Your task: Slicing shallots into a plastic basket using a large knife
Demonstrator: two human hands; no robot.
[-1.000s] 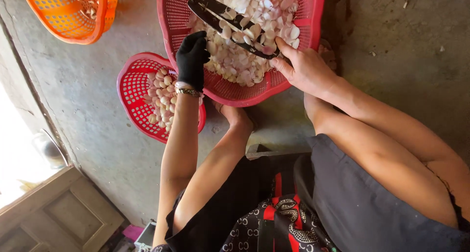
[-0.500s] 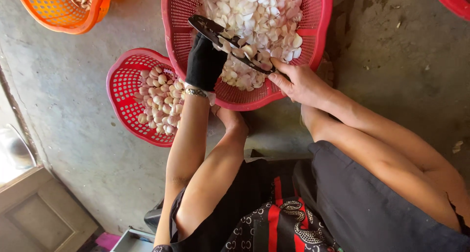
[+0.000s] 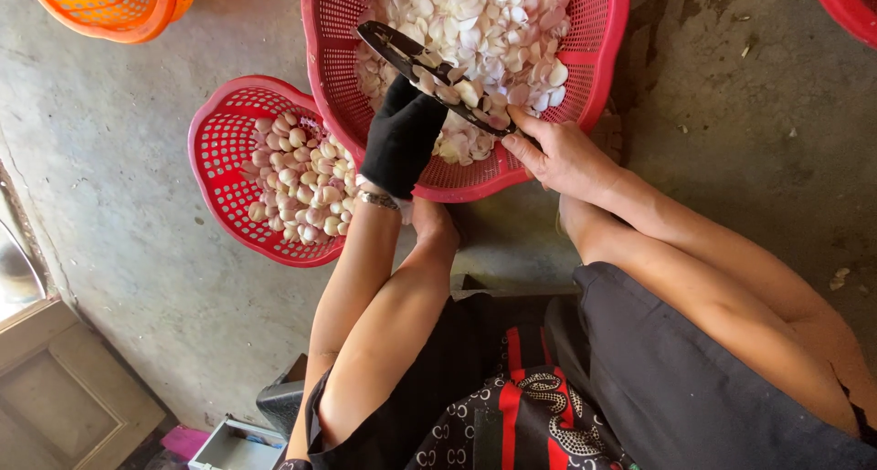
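Note:
My left hand (image 3: 402, 137), in a black glove, reaches over the rim of a big red basket (image 3: 603, 59) of pale garlic cloves (image 3: 498, 22) and pinches a clove against a long dark blade (image 3: 411, 59). My bare right hand (image 3: 557, 155) grips the handle end of that knife at the basket's near rim. The blade lies slanted across the cloves. A smaller red basket (image 3: 224, 150) to the left holds several pinkish cloves (image 3: 301, 182).
An orange basket (image 3: 110, 9) stands at the top left and another red basket edge (image 3: 845, 4) at the top right. All sit on a rough concrete floor (image 3: 731, 141). My knees are drawn up below the baskets. A wooden panel (image 3: 55, 388) lies at the bottom left.
The camera has shifted, so the baskets sit higher in view. My gloved left hand has moved slightly along the blade; the right hand keeps its grip on the knife.

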